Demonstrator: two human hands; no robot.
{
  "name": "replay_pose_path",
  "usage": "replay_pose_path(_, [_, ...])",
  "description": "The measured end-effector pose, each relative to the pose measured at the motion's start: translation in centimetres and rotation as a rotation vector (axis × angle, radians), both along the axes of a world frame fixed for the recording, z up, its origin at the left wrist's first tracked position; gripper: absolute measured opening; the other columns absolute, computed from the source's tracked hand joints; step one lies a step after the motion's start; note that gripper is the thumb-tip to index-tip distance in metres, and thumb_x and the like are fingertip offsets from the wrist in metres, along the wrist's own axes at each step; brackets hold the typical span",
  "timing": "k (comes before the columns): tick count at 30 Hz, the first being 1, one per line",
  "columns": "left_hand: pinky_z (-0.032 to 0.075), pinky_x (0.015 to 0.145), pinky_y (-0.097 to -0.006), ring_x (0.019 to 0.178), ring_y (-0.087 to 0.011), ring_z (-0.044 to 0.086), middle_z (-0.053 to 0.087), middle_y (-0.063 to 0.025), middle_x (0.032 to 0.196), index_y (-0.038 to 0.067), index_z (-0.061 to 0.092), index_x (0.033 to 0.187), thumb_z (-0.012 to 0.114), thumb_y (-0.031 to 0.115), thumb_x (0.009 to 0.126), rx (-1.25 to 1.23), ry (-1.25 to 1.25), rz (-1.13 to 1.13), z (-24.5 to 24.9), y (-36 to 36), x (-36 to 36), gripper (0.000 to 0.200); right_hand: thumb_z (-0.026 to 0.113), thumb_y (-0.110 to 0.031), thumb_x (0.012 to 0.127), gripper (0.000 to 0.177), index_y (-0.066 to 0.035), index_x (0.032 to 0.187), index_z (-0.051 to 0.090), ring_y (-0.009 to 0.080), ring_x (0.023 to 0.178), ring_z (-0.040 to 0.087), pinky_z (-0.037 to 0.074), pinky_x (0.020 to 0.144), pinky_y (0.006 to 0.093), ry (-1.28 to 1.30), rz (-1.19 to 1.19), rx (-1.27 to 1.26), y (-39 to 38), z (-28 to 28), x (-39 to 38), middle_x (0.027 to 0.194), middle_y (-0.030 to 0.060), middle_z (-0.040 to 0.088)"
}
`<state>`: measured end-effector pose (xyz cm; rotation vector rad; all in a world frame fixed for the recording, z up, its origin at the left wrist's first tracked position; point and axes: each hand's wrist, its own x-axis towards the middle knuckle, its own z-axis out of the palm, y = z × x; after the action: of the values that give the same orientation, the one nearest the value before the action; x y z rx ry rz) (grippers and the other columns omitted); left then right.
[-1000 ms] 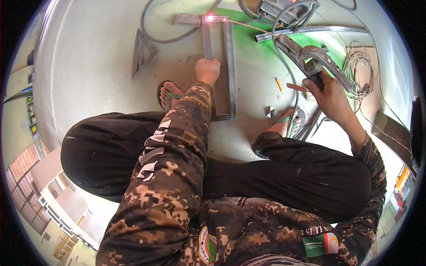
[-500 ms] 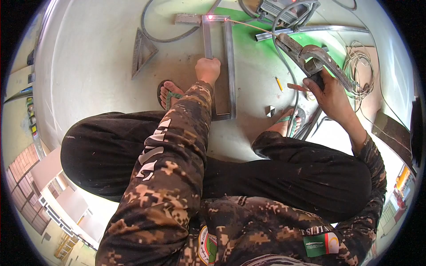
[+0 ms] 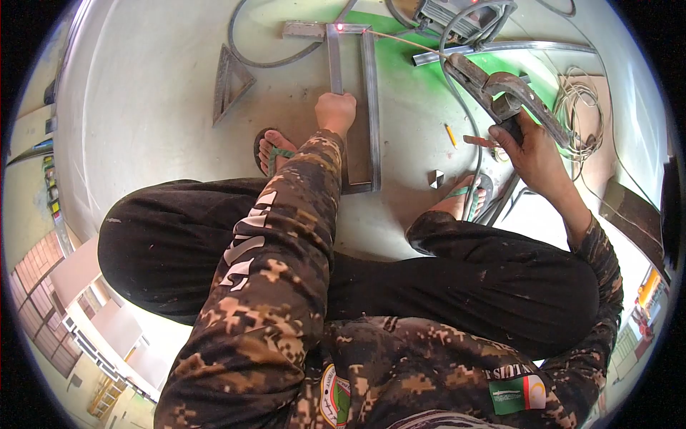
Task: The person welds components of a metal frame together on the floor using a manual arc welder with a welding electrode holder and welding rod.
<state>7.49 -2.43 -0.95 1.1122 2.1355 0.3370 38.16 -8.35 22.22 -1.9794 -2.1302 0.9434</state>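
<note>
Head view: steadiness should help, left hand [image 3: 336,113] fingers clenched round the left bar [image 3: 334,66], right hand [image 3: 536,159] fingers round the electrode holder [image 3: 469,74].
</note>
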Motion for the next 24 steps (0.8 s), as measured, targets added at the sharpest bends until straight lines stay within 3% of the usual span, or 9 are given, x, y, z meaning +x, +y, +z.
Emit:
replay_pose_path(20, [0.052, 0.086, -0.0459, 0.096, -0.0449, 0.066, 0.068, -0.0302, 0.093, -0.007, 0.071, 0.087, 0.064, 0.028, 0.082, 0.005, -0.012, 0.007, 0.23, -0.03, 0.0, 0.036, 0.062, -0.031, 0.095, 0.041, 0.005, 0.112, 0.054, 0.0445, 0.091, 0.065, 0.05, 0.077, 0.0459, 0.008, 0.012, -0.025, 0.02, 0.58, -0.38, 0.094, 0.0281, 0.066])
replay_pose_path(24, [0.054, 0.083, -0.0436, 0.094, -0.0403, 0.068, 0.069, -0.0274, 0.092, -0.004, 0.072, 0.088, 0.064, 0.029, 0.082, -0.018, 0.01, -0.006, 0.18, -0.01, -0.1, 0.034, 0.062, -0.032, 0.095, 0.041, 0.005, 0.111, 0.054, 0.0445, 0.09, 0.065, 0.05, 0.075, 0.0458, 0.015, 0.017, -0.031, 0.02, 0.6, -0.35, 0.091, 0.0281, 0.066])
